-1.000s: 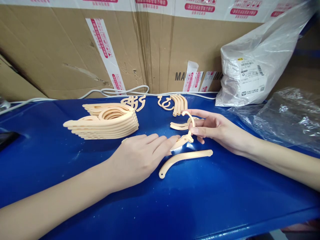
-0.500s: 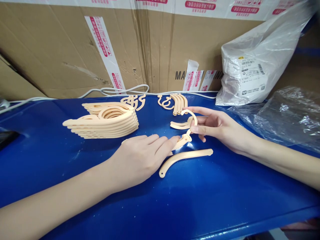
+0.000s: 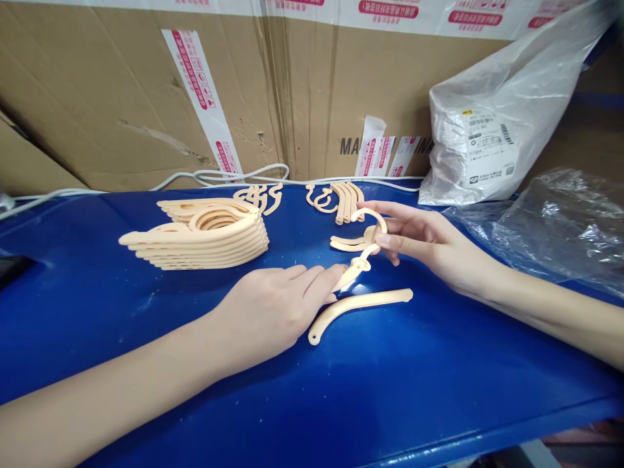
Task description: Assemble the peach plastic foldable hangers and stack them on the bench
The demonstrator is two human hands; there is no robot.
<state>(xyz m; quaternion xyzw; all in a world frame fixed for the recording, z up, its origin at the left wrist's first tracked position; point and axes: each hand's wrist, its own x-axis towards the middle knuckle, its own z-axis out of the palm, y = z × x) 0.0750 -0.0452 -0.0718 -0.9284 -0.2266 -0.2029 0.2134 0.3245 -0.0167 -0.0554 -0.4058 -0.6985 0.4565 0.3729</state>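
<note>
Between finger and thumb, my right hand (image 3: 423,242) pinches a cream plastic hanger hook (image 3: 381,224). The hook's lower end meets a cream hanger arm (image 3: 349,273), which my left hand (image 3: 280,305) grips from above; most of that arm is hidden under the fingers. Whether the two pieces are locked together I cannot tell. A loose curved hanger arm (image 3: 361,307) lies on the blue table just in front of my hands. Behind the hook, more hanger arms (image 3: 348,244) lie partly covered by my right hand.
A stack of cream hangers (image 3: 205,244) stands at the left. Loose hooks (image 3: 260,195) and several hanger arms (image 3: 347,201) lie along the back, before a white cable (image 3: 195,177) and a cardboard box (image 3: 302,97). A white plastic bag (image 3: 478,136) and clear plastic film (image 3: 565,221) occupy the right.
My right hand has turned the hook slightly, and its joint with the arm sits a little lower and further left. My left hand keeps its grip.
</note>
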